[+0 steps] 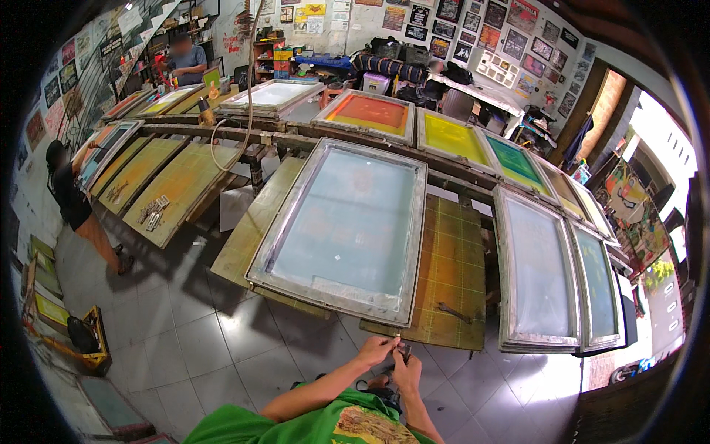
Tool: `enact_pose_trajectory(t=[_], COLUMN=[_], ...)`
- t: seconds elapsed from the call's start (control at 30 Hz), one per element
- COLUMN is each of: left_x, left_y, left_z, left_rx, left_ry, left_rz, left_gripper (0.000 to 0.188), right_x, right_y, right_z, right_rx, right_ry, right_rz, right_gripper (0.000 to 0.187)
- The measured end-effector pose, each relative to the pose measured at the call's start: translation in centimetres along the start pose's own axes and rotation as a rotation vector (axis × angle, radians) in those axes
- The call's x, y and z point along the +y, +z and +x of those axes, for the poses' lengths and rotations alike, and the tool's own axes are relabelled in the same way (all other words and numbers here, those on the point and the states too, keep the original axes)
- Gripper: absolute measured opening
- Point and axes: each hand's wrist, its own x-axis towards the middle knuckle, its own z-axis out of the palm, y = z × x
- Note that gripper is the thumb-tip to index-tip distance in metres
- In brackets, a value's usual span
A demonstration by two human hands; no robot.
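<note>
Evidently, both hands were drawn together at the near edge of the printing table, below the lower right corner of a large silk-screen frame point(340, 222) with pale blue mesh. The left hand point(377, 351) had its fingertips pinched on a small piece point(405, 351), dark with a light tip, and the right hand point(407, 372) was curled around its lower part; it was too small to identify. The piece sat between the hands, in front of the stained wooden board point(452, 251) and over the grey tiled floor point(255, 374). On that board, near the hands, lay a wrench-like tool point(453, 312). The screen frame rested tilted sideways across the boards. To the right leaned a pair of pale-meshed frames point(538, 266), and farther back stood an orange screen point(368, 115) and a yellow screen point(454, 138).
</note>
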Motion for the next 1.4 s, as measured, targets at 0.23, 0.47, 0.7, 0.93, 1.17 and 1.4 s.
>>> enact_pose_trajectory(t=[0.23, 0.47, 0.7, 0.93, 1.17, 1.4], left_x=[-0.6, 1.1, 1.3, 0.4, 3.9, 0.2], left_y=[-0.3, 0.1, -0.3, -0.1, -0.2, -0.4], left_z=[0.5, -0.4, -0.2, -0.8, -2.3, -0.3], left_rx=[-0.109, 0.002, 0.005, -0.095, 0.047, -0.037], left_ry=[0.016, -0.177, -0.133, 0.009, -0.185, -0.102], left_rz=[-0.124, -0.215, 0.072, -0.216, -0.012, 0.126], left_gripper=[0.043, 0.043, 0.048, 0.049, 0.049, 0.046], right_x=[1.0, -2.3, -1.0, -2.3, 0.7, -0.8], right_y=[0.3, 0.9, 0.2, 1.1, 1.0, 0.1], right_z=[0.3, -0.3, 0.0, -0.5, 0.4, -1.0], right_rx=[-0.025, 0.091, -0.003, 0.04, 0.146, -0.101], right_ry=[0.153, 0.009, -0.03, -0.032, -0.161, 0.077], right_rz=[0.056, -0.225, -0.138, -0.08, -0.263, -0.026], right_gripper=[0.031, 0.025, 0.029, 0.02, 0.02, 0.03])
